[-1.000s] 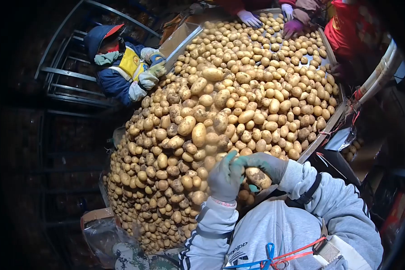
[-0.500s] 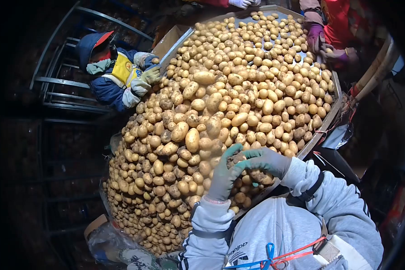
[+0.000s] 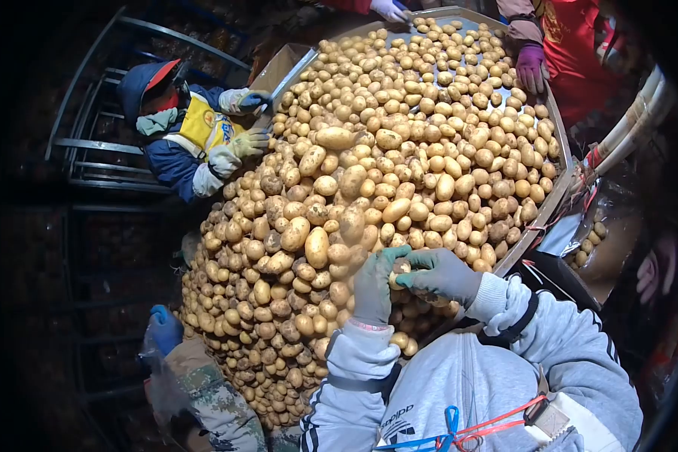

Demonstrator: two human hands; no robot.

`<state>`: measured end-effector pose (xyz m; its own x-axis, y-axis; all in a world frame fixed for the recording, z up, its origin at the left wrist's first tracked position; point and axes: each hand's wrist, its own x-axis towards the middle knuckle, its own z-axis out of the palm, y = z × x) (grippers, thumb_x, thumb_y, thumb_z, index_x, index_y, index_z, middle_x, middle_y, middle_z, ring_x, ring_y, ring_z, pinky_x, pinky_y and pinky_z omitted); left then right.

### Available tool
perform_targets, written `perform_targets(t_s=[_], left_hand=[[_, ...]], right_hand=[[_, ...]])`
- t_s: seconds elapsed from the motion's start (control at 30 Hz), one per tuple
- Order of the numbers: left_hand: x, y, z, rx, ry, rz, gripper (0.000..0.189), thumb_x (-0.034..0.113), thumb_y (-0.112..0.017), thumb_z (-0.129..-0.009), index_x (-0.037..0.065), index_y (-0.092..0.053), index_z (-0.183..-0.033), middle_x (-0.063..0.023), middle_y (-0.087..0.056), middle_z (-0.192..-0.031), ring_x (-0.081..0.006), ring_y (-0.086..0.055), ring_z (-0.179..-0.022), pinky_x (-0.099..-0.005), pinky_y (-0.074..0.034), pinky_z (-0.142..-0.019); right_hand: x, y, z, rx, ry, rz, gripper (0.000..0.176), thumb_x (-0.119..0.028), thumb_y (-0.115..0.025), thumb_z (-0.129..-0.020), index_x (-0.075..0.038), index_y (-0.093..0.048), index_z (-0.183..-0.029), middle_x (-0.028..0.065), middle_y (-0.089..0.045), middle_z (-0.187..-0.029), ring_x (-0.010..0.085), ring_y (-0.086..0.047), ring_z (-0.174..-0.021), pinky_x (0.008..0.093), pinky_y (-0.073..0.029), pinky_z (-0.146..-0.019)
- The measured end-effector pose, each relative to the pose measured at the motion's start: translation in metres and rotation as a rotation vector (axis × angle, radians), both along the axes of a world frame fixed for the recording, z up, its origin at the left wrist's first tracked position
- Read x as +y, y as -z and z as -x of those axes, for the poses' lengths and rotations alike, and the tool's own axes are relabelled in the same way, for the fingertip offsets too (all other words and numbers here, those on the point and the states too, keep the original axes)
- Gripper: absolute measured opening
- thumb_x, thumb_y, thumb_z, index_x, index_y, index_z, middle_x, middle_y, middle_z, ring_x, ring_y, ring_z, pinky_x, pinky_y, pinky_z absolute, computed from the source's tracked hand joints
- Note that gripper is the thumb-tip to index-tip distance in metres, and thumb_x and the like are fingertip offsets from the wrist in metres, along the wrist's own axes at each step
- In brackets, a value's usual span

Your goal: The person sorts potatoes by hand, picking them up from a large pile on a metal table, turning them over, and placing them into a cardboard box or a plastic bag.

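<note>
My left hand [image 3: 374, 283], in a grey and green glove, is closed around one side of a small potato [image 3: 399, 273]. From the other side my right hand [image 3: 446, 277], gloved alike, grips the same potato with its thumb and fingers. Part of the potato is hidden by the gloves. Both hands are just above the near edge of a big heap of potatoes [image 3: 316, 247], some pale and clean, others dark with soil.
The heap lies on a table with a raised rim [image 3: 539, 226]. A co-worker in a yellow bib [image 3: 207, 124] stands at left, one with a purple glove [image 3: 532, 68] at upper right. A blue-gloved hand [image 3: 164, 329] is at lower left. A cardboard box [image 3: 285, 69] stands beside the table.
Both my hands have shifted slightly, and the potato between them looks paler than the dark, soiled one before. A blue-gloved hand has appeared at lower left. The co-workers' hands have moved.
</note>
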<state>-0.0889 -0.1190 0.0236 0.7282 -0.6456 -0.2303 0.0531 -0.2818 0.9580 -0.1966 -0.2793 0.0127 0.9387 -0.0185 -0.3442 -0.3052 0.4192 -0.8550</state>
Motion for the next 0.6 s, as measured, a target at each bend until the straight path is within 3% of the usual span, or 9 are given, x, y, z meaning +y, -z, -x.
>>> perform_targets(t_s=[0.1, 0.2, 0.27, 0.33, 0.43, 0.53, 0.6], left_hand=[[-0.010, -0.008, 0.000, 0.348, -0.123, 0.055, 0.046, 0.029, -0.064, -0.106, -0.002, -0.065, -0.140, -0.0125, -0.072, -0.123, -0.0167, -0.068, -0.110, -0.0298, -0.055, -0.095], [-0.016, -0.013, 0.004, -0.115, 0.054, -0.209, 0.052, 0.027, -0.069, -0.104, -0.003, -0.060, -0.145, -0.0153, -0.071, -0.127, -0.0168, -0.067, -0.116, -0.0316, -0.054, -0.099], [-0.025, -0.019, 0.003, -0.039, 0.018, -0.199, 0.048, 0.023, -0.073, -0.101, -0.003, -0.064, -0.140, -0.0131, -0.073, -0.122, -0.0161, -0.068, -0.109, -0.0308, -0.055, -0.095], [-0.030, -0.014, 0.005, 0.066, -0.057, -0.135, 0.045, 0.022, -0.074, -0.101, -0.003, -0.066, -0.138, -0.0115, -0.074, -0.119, -0.0156, -0.069, -0.104, -0.0293, -0.056, -0.092], [-0.037, -0.008, 0.006, -0.067, -0.063, -0.135, 0.036, 0.021, -0.067, -0.102, -0.002, -0.073, -0.129, -0.0088, -0.076, -0.108, -0.0132, -0.068, -0.090, -0.0273, -0.056, -0.079], [-0.045, -0.015, 0.003, 0.179, -0.168, -0.183, 0.030, 0.014, -0.070, -0.103, -0.002, -0.073, -0.129, -0.0079, -0.075, -0.109, -0.0138, -0.068, -0.095, -0.0271, -0.055, -0.084], [-0.048, -0.004, 0.001, 0.092, -0.175, -0.093, 0.028, 0.015, -0.066, -0.105, -0.002, -0.075, -0.125, -0.0073, -0.075, -0.106, -0.0140, -0.068, -0.093, -0.0271, -0.055, -0.083]], right_hand=[[-0.005, 0.014, -0.003, -0.101, 0.084, 0.270, 0.050, -0.038, -0.078, -0.091, -0.007, -0.073, -0.130, 0.0101, -0.077, -0.105, 0.0195, -0.072, -0.091, 0.0327, -0.056, -0.084], [-0.015, 0.007, -0.002, -0.144, 0.102, 0.500, 0.057, -0.038, -0.076, -0.088, -0.010, -0.069, -0.137, 0.0167, -0.077, -0.116, 0.0302, -0.075, -0.105, 0.0391, -0.057, -0.095], [-0.017, 0.006, -0.002, -0.155, 0.093, 0.538, 0.060, -0.038, -0.074, -0.087, -0.012, -0.067, -0.140, 0.0183, -0.075, -0.122, 0.0344, -0.074, -0.111, 0.0416, -0.056, -0.099], [-0.019, 0.012, -0.002, -0.164, 0.117, 0.502, 0.061, -0.039, -0.075, -0.087, -0.012, -0.067, -0.141, 0.0180, -0.075, -0.123, 0.0343, -0.073, -0.112, 0.0414, -0.056, -0.099], [-0.019, 0.019, -0.004, -0.164, 0.144, 0.480, 0.061, -0.041, -0.075, -0.088, -0.013, -0.066, -0.141, 0.0176, -0.075, -0.124, 0.0350, -0.073, -0.113, 0.0417, -0.056, -0.100], [-0.021, 0.017, -0.004, -0.156, 0.170, 0.501, 0.062, -0.045, -0.076, -0.088, -0.013, -0.067, -0.141, 0.0170, -0.075, -0.124, 0.0357, -0.073, -0.113, 0.0423, -0.056, -0.100], [-0.024, 0.011, -0.005, -0.143, 0.165, 0.530, 0.063, -0.047, -0.076, -0.089, -0.013, -0.067, -0.141, 0.0165, -0.075, -0.125, 0.0361, -0.072, -0.114, 0.0426, -0.056, -0.101]])
